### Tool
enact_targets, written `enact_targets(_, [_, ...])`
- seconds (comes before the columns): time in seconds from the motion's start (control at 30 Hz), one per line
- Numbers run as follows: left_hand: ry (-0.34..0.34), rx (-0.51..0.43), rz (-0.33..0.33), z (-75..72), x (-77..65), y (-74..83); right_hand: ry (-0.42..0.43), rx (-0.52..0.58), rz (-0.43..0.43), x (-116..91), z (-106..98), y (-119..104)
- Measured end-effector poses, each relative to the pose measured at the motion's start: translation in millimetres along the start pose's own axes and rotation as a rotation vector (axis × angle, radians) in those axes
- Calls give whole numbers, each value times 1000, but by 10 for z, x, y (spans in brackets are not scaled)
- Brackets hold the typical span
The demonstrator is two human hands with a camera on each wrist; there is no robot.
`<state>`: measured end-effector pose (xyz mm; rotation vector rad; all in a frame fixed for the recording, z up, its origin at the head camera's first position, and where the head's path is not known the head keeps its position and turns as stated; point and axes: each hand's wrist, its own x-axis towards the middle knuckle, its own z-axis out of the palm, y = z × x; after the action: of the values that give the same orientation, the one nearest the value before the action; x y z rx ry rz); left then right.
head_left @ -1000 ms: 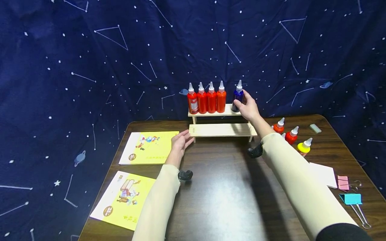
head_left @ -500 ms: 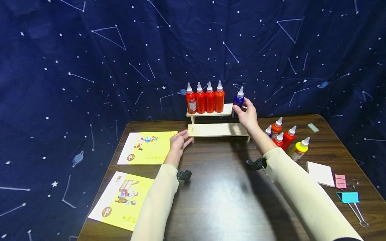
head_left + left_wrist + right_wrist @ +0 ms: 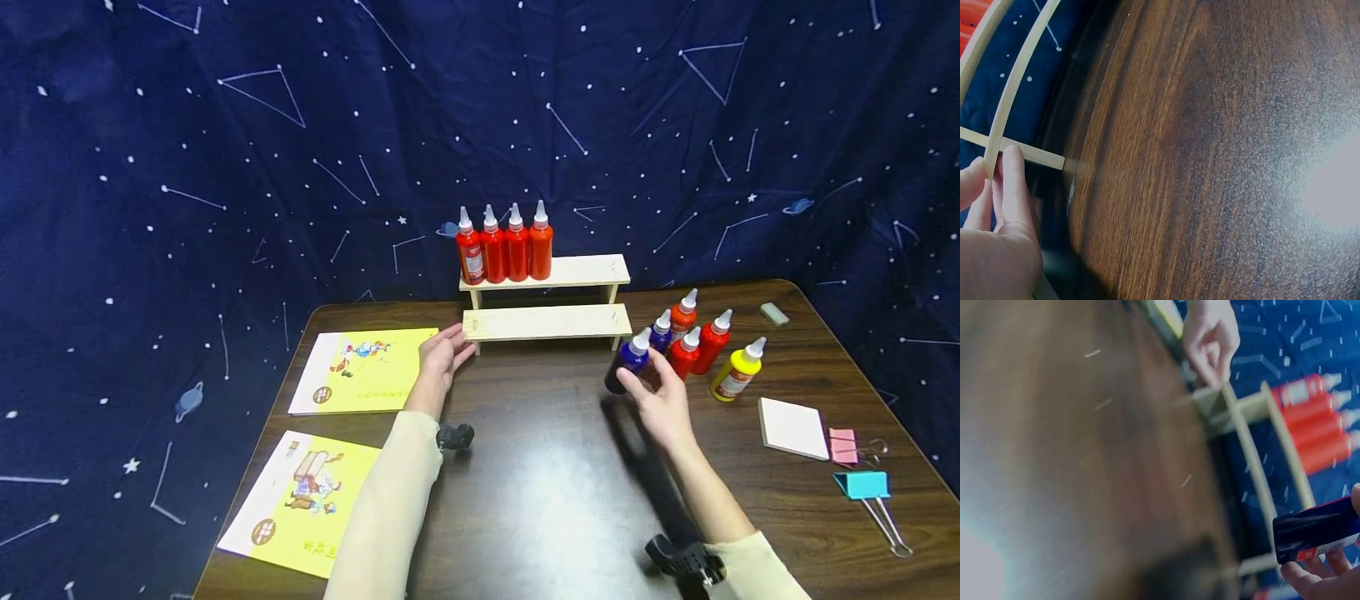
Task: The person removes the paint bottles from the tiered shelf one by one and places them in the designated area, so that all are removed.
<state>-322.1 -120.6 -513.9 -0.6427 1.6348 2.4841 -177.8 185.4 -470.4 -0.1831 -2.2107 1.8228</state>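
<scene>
My right hand (image 3: 662, 402) grips a dark blue squeeze bottle (image 3: 627, 363) with a white nozzle cap, tilted over the table in front of the stand's right end. The right wrist view shows the same blue bottle (image 3: 1313, 530) between thumb and fingers, its label partly visible. My left hand (image 3: 441, 360) pinches the left end of the lower board of a two-tier wooden stand (image 3: 547, 322); thumb and fingers meet the board's end (image 3: 995, 140) in the left wrist view. Several red bottles (image 3: 504, 250) stand in a row on the left of the upper tier.
Right of the stand are another blue bottle (image 3: 661, 332), several red bottles (image 3: 711, 342) and a yellow bottle (image 3: 737, 371). Farther right lie a white pad (image 3: 793, 427), a pink clip (image 3: 843, 446), a teal clip (image 3: 862, 485) and an eraser (image 3: 774, 314). Two yellow booklets (image 3: 367, 371) lie left.
My right hand has lifted the blue bottle off the upper tier's right end and brought it down, right and toward me. The left hand stays at the stand's left end.
</scene>
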Motion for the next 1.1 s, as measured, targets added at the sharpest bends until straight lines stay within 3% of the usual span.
enact_targets(0.17, [-2,3,2,-19,-7,0,152,-123,30,-215,-379,425])
enact_targets(0.43, [-5,-3,2,-38,8,-25,320,-178,41,-212,-734,634])
enact_targets(0.77, [-9,-7,9,-14,7,-18,418,-126,21,-133,-755,734])
enact_targets(1.1, [-21,0,15,-13,-2,-19,415,-56,41,-152,-753,744])
